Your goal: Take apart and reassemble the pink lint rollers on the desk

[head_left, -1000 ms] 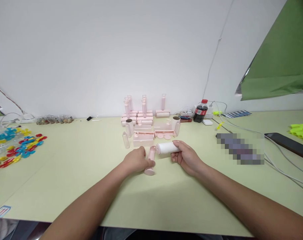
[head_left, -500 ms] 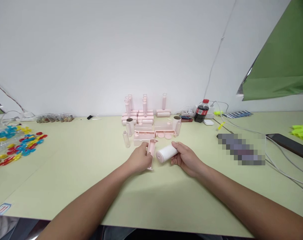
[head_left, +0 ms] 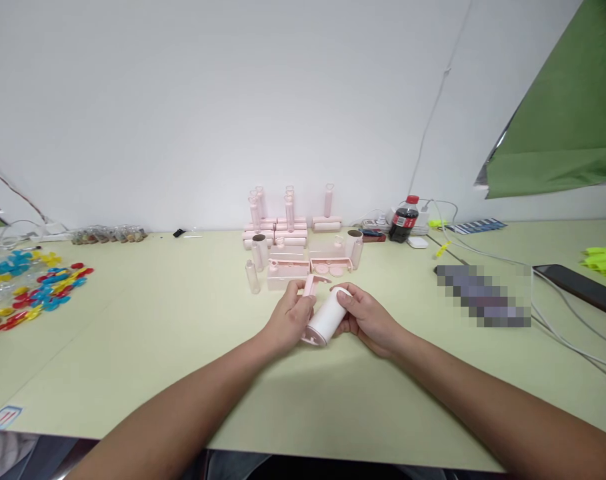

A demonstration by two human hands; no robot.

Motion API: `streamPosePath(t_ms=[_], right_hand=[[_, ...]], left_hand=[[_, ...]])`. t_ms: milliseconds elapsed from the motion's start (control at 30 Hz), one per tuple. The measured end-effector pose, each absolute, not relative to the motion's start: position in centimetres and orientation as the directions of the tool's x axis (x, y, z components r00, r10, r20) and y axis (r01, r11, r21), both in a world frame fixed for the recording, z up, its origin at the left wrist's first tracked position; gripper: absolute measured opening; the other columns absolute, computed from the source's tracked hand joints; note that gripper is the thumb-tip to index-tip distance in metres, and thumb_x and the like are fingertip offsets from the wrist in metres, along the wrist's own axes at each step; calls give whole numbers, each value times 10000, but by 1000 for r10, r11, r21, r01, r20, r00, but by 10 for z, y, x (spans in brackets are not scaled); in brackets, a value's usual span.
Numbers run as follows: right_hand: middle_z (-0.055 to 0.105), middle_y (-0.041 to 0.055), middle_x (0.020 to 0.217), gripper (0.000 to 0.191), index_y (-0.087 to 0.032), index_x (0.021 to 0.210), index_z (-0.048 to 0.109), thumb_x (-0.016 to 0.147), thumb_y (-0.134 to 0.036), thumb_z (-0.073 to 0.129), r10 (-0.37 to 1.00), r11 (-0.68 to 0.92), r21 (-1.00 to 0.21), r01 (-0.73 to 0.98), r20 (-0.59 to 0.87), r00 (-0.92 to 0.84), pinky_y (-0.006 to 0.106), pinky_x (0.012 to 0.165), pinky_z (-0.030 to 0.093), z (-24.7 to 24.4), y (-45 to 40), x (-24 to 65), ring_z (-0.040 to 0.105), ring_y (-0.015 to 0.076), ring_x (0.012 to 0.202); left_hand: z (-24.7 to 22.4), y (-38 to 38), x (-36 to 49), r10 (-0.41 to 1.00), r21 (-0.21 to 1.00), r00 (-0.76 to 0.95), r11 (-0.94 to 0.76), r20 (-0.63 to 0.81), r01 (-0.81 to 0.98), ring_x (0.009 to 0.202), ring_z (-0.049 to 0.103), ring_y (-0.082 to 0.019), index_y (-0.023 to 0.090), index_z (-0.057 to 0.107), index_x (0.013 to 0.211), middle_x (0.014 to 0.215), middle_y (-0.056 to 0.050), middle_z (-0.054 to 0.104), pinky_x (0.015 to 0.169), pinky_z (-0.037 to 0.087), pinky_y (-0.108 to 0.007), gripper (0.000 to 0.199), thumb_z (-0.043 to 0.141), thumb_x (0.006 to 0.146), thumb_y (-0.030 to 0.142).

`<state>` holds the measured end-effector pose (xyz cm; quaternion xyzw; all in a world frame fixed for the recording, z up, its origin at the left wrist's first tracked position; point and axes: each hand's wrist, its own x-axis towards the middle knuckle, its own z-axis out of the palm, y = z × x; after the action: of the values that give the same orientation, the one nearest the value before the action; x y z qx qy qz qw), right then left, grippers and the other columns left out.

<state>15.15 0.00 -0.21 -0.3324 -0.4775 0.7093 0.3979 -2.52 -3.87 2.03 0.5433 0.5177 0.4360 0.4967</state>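
My left hand (head_left: 287,320) is closed around a pink plastic lint roller frame (head_left: 311,287), which has a lip at each end. In my right hand (head_left: 371,319) is a white lint roll (head_left: 329,318) with a pink cap on its near end. The roll is tilted, its capped end against the near lip of the frame and its far end apart from the other lip. Beyond my hands lie a pink frame with round caps (head_left: 331,267), a bare white roll (head_left: 355,245) standing on end, and clear-pink handles (head_left: 252,277).
Against the wall several pink lint rollers (head_left: 290,230) are stacked, handles upright. A cola bottle (head_left: 403,219), white cables (head_left: 547,323) and a dark phone (head_left: 580,288) are on the right. Coloured plastic pieces (head_left: 57,293) lie at the left.
My right hand has swung the roll toward the left and turned it steeper, so its capped end now meets the frame. My left hand has tilted the frame toward the roll.
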Motion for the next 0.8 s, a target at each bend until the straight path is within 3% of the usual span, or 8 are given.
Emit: streamPosePath(t_ms=[300, 467, 567, 633, 800], right_hand=[[596, -22, 754, 449, -218, 981, 477, 743, -511, 719, 913, -101, -979, -177, -21, -407, 304, 554, 535, -4, -3, 151, 600, 158, 651], [595, -15, 767, 374, -225, 991, 547, 830, -559, 596, 923, -69, -955, -288, 49, -381, 275, 596, 498, 2, -6, 152, 572, 150, 690], [612, -9, 801, 289, -237, 1000, 582, 859, -490, 581, 918, -138, -904, -404, 37, -395, 275, 651, 494, 10, -10, 152, 570, 150, 737], [643, 9, 884, 265, -242, 1042, 587, 870, -444, 567, 869, -245, -852, -462, 18, -494, 309, 728, 500, 14, -15, 152, 589, 165, 802], [646, 110, 1089, 519, -191, 1184, 555, 878, -591, 428, 569, -567, -718, -403, 13, -823, 481, 870, 465, 19, -27, 150, 618, 252, 940]], left_hand=[[9, -40, -22, 995, 984, 84, -62, 49, 168, 621, 560, -147, 203, 433, 1171, 706, 20, 557, 574, 433, -253, 360, 412, 927, 468], [12, -48, -22, 969, 918, 118, -242, 216, 313, 676, 586, -165, 218, 365, 1248, 845, -19, 630, 603, 438, -277, 408, 374, 948, 495], [12, -52, -23, 925, 836, 156, -380, 347, 395, 722, 593, -181, 214, 317, 1298, 918, -45, 643, 642, 440, -303, 434, 363, 955, 475], [10, -53, -24, 881, 767, 200, -472, 429, 434, 772, 603, -196, 208, 293, 1319, 993, -69, 641, 677, 451, -326, 452, 361, 953, 464], [8, -50, -26, 736, 575, 295, -666, 609, 476, 821, 600, -212, 195, 324, 1292, 1038, -87, 627, 702, 468, -352, 441, 358, 941, 460]])
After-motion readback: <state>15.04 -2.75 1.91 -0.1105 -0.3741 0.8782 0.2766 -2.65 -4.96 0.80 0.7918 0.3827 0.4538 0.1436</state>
